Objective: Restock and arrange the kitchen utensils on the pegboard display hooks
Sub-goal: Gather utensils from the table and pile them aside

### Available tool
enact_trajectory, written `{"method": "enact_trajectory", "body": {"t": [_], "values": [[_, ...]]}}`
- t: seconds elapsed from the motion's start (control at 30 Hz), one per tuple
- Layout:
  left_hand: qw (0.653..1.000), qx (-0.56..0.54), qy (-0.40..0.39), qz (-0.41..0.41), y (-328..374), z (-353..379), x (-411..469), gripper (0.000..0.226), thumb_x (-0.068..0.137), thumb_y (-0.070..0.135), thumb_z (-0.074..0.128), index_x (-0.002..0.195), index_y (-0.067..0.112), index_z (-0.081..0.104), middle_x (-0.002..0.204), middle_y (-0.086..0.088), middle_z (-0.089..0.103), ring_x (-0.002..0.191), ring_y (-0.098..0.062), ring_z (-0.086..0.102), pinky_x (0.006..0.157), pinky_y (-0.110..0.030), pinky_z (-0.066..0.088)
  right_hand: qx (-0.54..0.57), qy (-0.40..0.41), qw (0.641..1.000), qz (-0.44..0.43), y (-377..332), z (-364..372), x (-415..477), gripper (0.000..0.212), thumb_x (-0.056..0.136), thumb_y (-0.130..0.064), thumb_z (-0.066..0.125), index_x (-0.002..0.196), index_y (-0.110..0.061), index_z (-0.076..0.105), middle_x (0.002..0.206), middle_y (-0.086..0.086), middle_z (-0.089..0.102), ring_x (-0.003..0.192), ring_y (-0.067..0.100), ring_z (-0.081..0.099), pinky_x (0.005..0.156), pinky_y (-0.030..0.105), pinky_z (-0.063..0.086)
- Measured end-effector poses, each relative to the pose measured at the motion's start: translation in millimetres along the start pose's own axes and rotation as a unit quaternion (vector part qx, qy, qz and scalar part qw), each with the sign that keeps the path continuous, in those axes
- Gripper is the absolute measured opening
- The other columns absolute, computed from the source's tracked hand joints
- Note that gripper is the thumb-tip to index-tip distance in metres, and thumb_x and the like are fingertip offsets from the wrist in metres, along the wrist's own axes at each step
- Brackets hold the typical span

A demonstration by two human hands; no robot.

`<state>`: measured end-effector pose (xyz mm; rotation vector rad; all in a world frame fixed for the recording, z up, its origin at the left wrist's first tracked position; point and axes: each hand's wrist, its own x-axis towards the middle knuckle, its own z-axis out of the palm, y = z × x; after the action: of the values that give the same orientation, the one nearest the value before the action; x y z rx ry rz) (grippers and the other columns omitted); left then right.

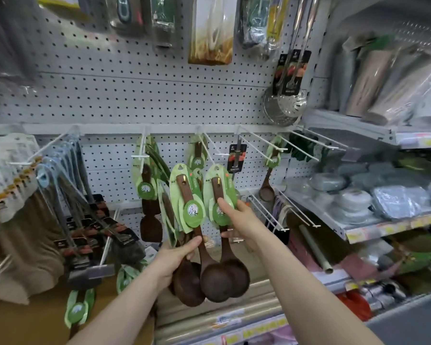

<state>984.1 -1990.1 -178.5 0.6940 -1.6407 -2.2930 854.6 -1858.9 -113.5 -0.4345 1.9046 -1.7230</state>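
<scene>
1. The left hand (179, 255) is closed round a bunch of wooden spoons (213, 282). The fingers are curled about the dark handles and the thumb lies across the front, just above the bowls.
2. The spoons in this bunch stand upright with the bowls down. Their green cards rise above the hand, in front of the pegboard (110, 95).
3. The right hand (241, 220) grips a single spoon (218, 188) at the lower part of its green card. The forefinger lies on the front of the card, the thumb is below it beside the handle, and the other fingers go behind.
4. This single spoon is just to the right of the bunch, and its bowl hangs partly behind the bowls of the bunch.
5. The top of its card is close under the tip of a white hook (207, 149). I cannot tell if the card touches the hook.
6. More green-carded pieces hang on the lower row: wooden spatulas (148, 220) on the left, and a hanging spoon (266, 185) on the right, well apart from both hands.
7. A steel skimmer (285, 108) hangs higher on the right, beside a shelf (358, 229) of wrapped dishes.
</scene>
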Motion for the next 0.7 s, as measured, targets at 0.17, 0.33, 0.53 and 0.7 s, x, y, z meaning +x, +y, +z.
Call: {"method": "enact_trajectory", "body": {"t": [0.17,0.33,0.53,0.7], "values": [[1.0,-0.02,-0.005,0.019,8,-19,13,0.043,0.079,0.015,0.072,0.115,-0.006,0.063,0.082,-0.005,0.075,0.046,-0.006,0.036,0.056,-0.014,0.041,0.016,0.006,1.0,0.007,3,12,20,0.047,0.09,-0.048,0.065,0.13,-0.027,0.053,0.123,-0.002,0.062,0.109,0.02,0.063,0.066,0.029,0.058],[1.0,-0.004,-0.015,0.018,10,-25,23,0.05,0.072,0.02,0.075,0.113,-0.005,0.064,0.101,-0.012,0.074,0.047,-0.007,0.036,0.061,-0.018,0.041,0.032,0.016,0.999,0.006,17,12,30,0.036,0.091,-0.047,0.064,0.121,-0.03,0.057,0.117,-0.002,0.066,0.104,0.019,0.066,0.064,0.027,0.056],[1.0,0.016,-0.008,0.013,10,-21,43,0.039,0.075,0.021,0.073,0.104,-0.004,0.068,0.057,0.005,0.065,0.071,-0.022,0.038,0.073,-0.018,0.047,-0.04,0.023,0.999,-0.006,7,3,81,0.057,0.087,-0.056,0.064,0.132,-0.025,0.05,0.124,-0.001,0.062,0.106,0.019,0.063,0.061,0.025,0.054],[1.0,-0.008,-0.003,-0.002,16,-8,64,0.055,0.072,0.025,0.072,0.113,-0.011,0.063,0.05,0.007,0.06,0.07,-0.023,0.032,0.073,-0.023,0.04,-0.164,0.077,0.983,-0.044,-17,-5,143,0.051,0.086,-0.061,0.06,0.121,-0.024,0.053,0.11,-0.002,0.063,0.095,0.019,0.064,0.075,0.04,0.059]]}}
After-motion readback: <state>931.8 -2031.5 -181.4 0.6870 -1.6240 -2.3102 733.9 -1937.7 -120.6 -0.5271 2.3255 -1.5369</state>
